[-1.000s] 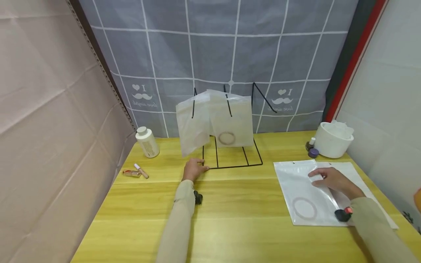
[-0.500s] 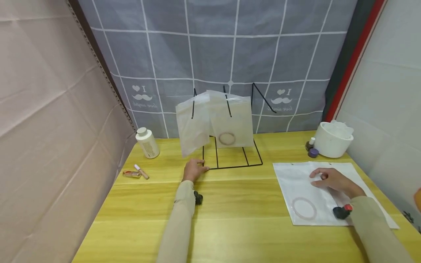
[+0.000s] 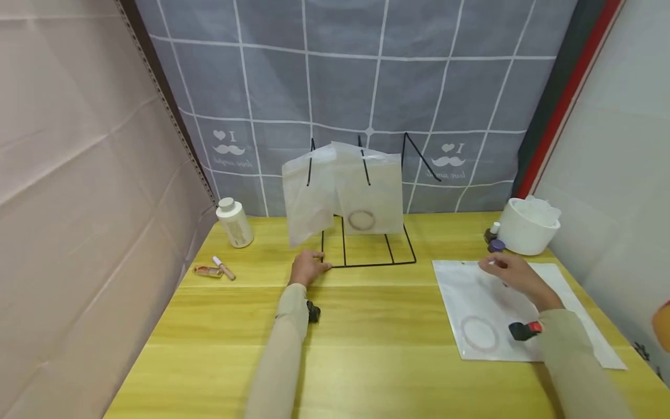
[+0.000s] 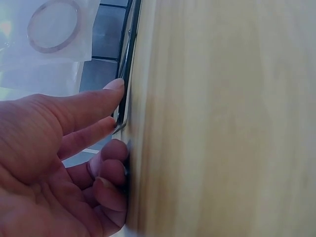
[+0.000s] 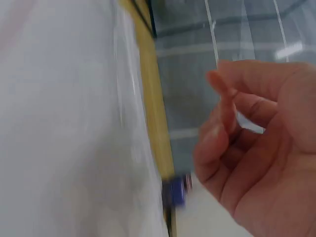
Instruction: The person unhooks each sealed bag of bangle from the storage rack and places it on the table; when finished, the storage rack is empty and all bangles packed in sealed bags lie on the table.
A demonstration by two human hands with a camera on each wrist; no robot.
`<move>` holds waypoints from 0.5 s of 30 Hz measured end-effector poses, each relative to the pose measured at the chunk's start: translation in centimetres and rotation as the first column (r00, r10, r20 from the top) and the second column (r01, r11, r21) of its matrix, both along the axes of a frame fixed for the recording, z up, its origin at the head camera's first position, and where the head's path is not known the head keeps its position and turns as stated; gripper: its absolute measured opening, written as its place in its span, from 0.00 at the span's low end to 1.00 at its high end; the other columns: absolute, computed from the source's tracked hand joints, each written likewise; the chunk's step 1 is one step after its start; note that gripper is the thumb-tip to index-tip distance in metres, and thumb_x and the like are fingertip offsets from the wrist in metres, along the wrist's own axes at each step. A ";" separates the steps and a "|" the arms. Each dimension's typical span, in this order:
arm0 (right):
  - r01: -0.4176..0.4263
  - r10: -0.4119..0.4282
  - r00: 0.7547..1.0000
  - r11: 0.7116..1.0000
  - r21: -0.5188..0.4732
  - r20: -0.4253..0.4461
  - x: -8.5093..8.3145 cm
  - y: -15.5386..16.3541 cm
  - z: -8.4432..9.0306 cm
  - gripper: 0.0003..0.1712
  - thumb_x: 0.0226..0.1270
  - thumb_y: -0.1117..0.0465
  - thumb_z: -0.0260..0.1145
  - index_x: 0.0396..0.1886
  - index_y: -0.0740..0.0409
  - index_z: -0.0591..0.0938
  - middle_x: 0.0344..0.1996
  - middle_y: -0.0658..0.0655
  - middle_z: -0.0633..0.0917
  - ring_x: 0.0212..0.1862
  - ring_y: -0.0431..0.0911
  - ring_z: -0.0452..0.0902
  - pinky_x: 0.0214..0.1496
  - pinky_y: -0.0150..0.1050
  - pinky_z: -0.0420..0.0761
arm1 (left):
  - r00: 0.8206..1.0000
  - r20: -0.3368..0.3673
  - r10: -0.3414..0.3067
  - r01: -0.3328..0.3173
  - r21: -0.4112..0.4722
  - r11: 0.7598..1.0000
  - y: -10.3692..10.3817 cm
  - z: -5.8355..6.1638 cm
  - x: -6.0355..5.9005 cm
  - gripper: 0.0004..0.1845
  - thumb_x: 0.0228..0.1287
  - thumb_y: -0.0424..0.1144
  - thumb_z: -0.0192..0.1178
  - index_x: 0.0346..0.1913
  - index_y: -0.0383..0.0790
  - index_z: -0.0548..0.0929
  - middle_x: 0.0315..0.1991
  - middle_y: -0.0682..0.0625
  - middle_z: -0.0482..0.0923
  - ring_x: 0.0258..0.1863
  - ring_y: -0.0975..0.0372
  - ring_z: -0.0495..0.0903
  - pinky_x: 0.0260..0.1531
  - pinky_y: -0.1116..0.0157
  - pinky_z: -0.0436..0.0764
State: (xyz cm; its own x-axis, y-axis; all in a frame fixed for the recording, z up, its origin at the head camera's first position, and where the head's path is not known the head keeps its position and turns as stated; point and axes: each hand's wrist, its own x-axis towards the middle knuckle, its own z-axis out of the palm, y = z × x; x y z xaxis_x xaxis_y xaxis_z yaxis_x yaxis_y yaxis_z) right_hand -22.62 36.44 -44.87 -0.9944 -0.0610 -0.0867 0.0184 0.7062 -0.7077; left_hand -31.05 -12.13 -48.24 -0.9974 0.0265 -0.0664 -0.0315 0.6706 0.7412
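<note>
tabletop (image 3: 366, 326): yellow wood; it carries everything named here.
rack (image 3: 366, 244): black wire stand near the middle of the tabletop's far edge, with three upright prongs; two already carry hung pouches, and the right-hand prong (image 3: 416, 154) is bare.
hung pouches (image 3: 345, 189): two frosted bags on the left and middle prongs, the nearer one showing a ring inside; that part looks done.
flat pouch (image 3: 487, 308): white bag with a ring in it, lying by the tabletop's right edge on a small stack; not yet lifted or hung, so at least this one appears left to do.
tub (image 3: 528, 224): white, at the far right corner, small bottles just beside it.
bottle (image 3: 234, 223): white, toward the far left corner, a small tube lying near it.
left hand (image 3: 309, 267): fingers mostly straight, pressing the rack's front left corner, holding nothing; it seems to steady the rack.
right hand (image 3: 510, 273): over the flat pouch's far edge, thumb and fingers loosely curled; the wrist view shows nothing clearly pinched.
</note>
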 end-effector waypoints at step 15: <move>-0.228 0.059 0.857 0.934 -0.274 -0.512 -8.5 -16.2 3.3 0.29 0.71 0.69 0.64 0.71 0.63 0.73 0.73 0.67 0.65 0.73 0.63 0.58 0.70 0.65 0.65 | 1.000 0.012 0.022 -0.022 0.022 1.000 0.2 0.2 0.1 0.23 0.63 0.40 0.72 0.60 0.39 0.85 0.63 0.44 0.80 0.67 0.45 0.73 0.65 0.47 0.74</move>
